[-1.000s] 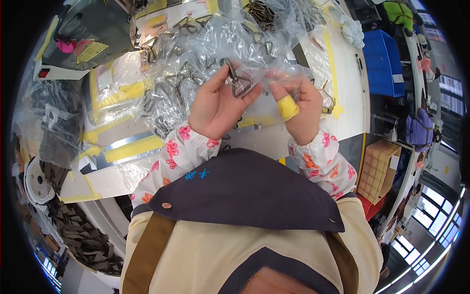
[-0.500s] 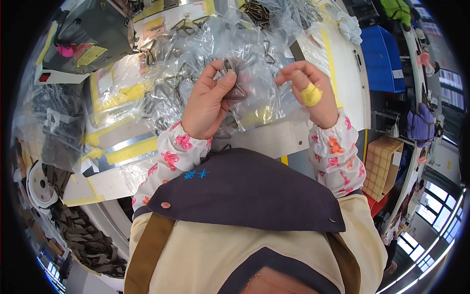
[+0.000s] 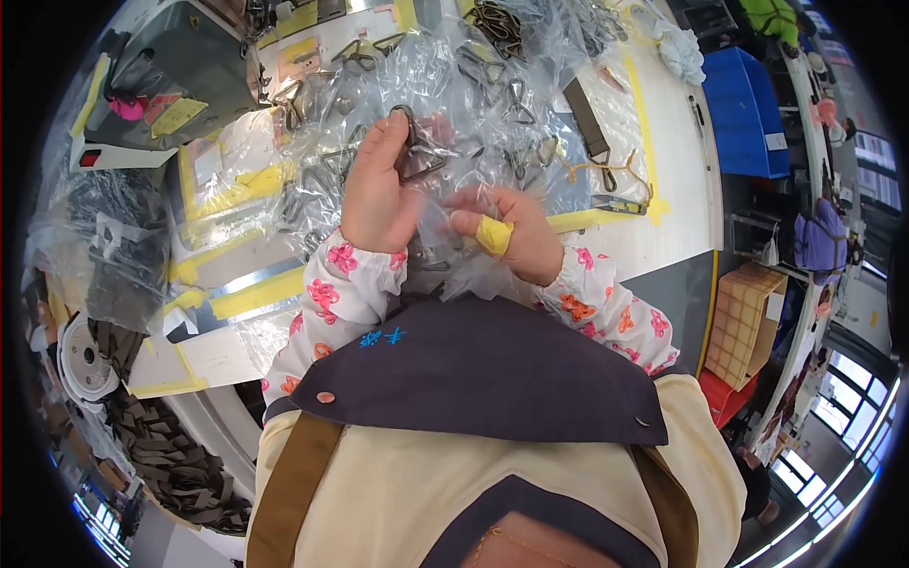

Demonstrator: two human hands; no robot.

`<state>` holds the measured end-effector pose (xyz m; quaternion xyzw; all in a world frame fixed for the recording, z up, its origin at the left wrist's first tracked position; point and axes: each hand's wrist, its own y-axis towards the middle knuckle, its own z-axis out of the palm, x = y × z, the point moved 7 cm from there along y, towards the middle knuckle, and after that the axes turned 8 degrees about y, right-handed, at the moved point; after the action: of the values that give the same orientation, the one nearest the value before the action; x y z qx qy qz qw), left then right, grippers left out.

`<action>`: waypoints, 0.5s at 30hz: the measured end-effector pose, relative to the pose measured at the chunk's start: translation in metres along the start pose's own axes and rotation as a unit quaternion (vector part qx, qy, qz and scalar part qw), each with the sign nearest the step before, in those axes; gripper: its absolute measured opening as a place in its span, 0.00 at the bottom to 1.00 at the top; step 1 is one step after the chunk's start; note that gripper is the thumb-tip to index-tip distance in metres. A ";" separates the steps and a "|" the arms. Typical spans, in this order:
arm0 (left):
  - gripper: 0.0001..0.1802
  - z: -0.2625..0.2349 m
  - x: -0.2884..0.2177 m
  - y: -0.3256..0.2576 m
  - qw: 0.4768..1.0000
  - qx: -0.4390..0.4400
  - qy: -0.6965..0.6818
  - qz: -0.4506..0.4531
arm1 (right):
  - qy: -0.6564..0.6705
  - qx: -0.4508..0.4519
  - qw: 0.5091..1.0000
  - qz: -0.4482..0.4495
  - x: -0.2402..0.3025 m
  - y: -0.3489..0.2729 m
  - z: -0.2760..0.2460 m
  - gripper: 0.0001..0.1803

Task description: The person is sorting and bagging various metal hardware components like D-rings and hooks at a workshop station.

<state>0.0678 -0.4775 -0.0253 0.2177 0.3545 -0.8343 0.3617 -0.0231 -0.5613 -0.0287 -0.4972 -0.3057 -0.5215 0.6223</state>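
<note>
Your left hand [image 3: 377, 189] is raised over the worktable [image 3: 663, 151], fingers curled and pinching a dark metal triangular ring [image 3: 417, 156] through a thin clear plastic bag [image 3: 445, 85]; the ring sits between thumb and fingertips, its three straight sides meeting at rounded corners, its finish dull and greyish. Your right hand [image 3: 516, 232] lies just beside the left, lower and to the right, fingers bent and gripping a fold of the same crinkled film; a yellow band of tape [image 3: 493, 235] wraps one finger. The bag is glossy and wrinkled, spread across the table above both hands, and through it you can see many more triangular metal rings [image 3: 492, 76] of the same kind, scattered loosely. To the right of the bag lies a flat grey strap [image 3: 585, 118] with a thin tan cord [image 3: 606, 170] near it; yellow tape lines [image 3: 256, 293] run across the pale table surface. At the far left stands a grey machine [image 3: 142, 85] with a pink tag; below it a heap of dark woven webbing [image 3: 170, 454] hangs off the table edge. A blue plastic bin [image 3: 743, 104] stands well apart at the right. Your sleeves are white with pink and orange flowers; a dark apron covers your chest.
</note>
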 end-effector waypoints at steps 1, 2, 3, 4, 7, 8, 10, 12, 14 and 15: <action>0.08 -0.002 -0.003 0.000 1.000 0.000 0.002 -0.002 | 0.029 -0.012 1.000 0.002 0.004 0.000 0.001 0.15; 0.09 0.000 -0.004 -0.004 0.999 0.031 0.024 -0.031 | 0.031 -0.011 0.999 0.004 0.010 0.002 -0.004 0.15; 0.09 0.002 -0.002 -0.008 0.995 0.063 0.047 -0.059 | 0.123 -0.016 0.991 0.044 0.012 0.005 -0.014 0.13; 0.09 0.000 -0.002 -0.008 0.995 0.063 0.050 -0.062 | 0.215 -0.024 0.973 0.079 0.014 0.009 -0.020 0.12; 0.09 0.004 0.007 -0.012 0.962 0.160 0.214 -0.063 | 0.124 0.028 0.988 0.088 0.014 0.012 -0.015 0.10; 0.09 0.004 0.010 -0.013 0.961 0.161 0.217 -0.065 | 0.028 0.089 0.991 0.094 0.011 0.010 -0.008 0.12; 0.08 0.001 0.011 -0.013 0.972 0.110 0.204 -0.043 | 0.028 0.060 0.994 0.089 0.004 0.012 -0.009 0.12; 0.08 0.000 0.013 -0.011 0.975 0.089 0.204 -0.026 | 0.027 0.031 0.996 0.084 -0.002 0.015 -0.008 0.12; 0.08 0.001 0.011 -0.013 0.977 0.066 0.203 -0.010 | 0.112 -0.037 0.991 0.065 -0.005 0.014 -0.012 0.11; 0.09 0.005 0.005 -0.015 0.973 0.059 0.225 0.007 | 0.114 -0.037 0.991 0.066 -0.004 0.015 -0.012 0.11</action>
<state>0.0528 -0.4761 -0.0191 0.4231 0.3751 -0.7810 0.2652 -0.0115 -0.5714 -0.0405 -0.4762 -0.1797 -0.5436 0.6674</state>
